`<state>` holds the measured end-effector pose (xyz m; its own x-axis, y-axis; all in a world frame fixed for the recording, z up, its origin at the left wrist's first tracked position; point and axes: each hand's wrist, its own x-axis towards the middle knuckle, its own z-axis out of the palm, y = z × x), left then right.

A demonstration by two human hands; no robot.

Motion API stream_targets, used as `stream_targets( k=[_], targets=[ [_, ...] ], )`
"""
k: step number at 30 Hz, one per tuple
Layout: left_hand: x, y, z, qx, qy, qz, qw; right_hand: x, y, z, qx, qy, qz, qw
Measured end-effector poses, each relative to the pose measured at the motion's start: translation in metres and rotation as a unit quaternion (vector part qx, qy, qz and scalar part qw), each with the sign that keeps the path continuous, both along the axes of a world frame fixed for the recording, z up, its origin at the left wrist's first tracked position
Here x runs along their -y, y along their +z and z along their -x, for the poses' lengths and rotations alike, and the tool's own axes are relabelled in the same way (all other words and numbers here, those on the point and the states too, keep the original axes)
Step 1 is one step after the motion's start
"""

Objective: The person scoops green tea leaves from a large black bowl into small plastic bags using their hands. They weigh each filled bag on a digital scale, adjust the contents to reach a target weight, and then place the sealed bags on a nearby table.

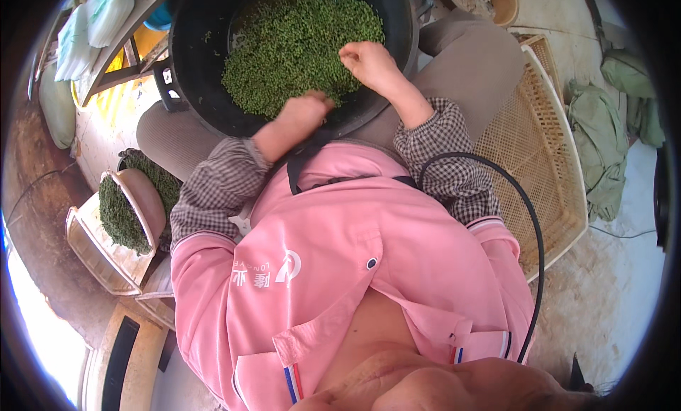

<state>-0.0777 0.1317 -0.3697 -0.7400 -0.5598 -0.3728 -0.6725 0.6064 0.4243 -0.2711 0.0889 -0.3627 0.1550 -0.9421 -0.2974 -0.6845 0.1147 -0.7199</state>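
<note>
A large black basin (197,76) with side handles rests between the person's knees. Inside it lies a broad heap of small round green berries (298,49), similar to green peppercorns. My left hand (314,105) is at the heap's near edge, blurred, with its fingers bent downward; whether anything is between them is hidden. Over the heap's right side is my right hand (354,57), its fingers curled towards the thumb. Any small thing in that pinch is too small to make out.
A woven plastic basket (537,166) stands at the right. To the left, a tipped pale tub (146,203) holds darker green material beside another basket (101,262). Stacked clear plastic packs (109,17) lie on a surface at upper left. A round container (503,4) is at upper right, near green cloth (596,145).
</note>
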Motion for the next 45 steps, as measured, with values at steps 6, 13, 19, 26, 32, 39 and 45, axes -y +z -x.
stream_targets(
  k=[6,13,19,26,32,39,45],
  targets=[
    [0.009,-0.036,0.0,0.02,-0.025,0.139,0.99,-0.008,-0.034,0.0,0.21,0.054,-0.135,0.967],
    [0.033,0.042,-0.011,-0.28,0.26,-0.152,0.912,-0.01,-0.016,-0.033,0.331,0.091,-0.273,0.899],
    [0.037,0.039,-0.025,-0.258,0.186,-0.044,0.947,-0.01,-0.018,-0.042,0.239,0.089,-0.22,0.942],
    [0.145,0.125,-0.056,-0.367,0.25,0.164,0.881,0.013,0.06,-0.016,-0.121,0.192,0.109,0.968],
    [0.289,0.153,-0.094,-0.35,0.333,0.221,0.847,0.147,0.148,-0.026,0.06,0.024,0.376,0.924],
    [0.256,0.168,-0.079,-0.314,0.363,0.126,0.868,0.243,0.153,-0.03,0.133,-0.046,0.42,0.897],
    [0.199,0.177,-0.072,-0.312,0.339,0.008,0.887,0.279,0.145,-0.054,0.141,0.035,0.419,0.896]
  ],
)
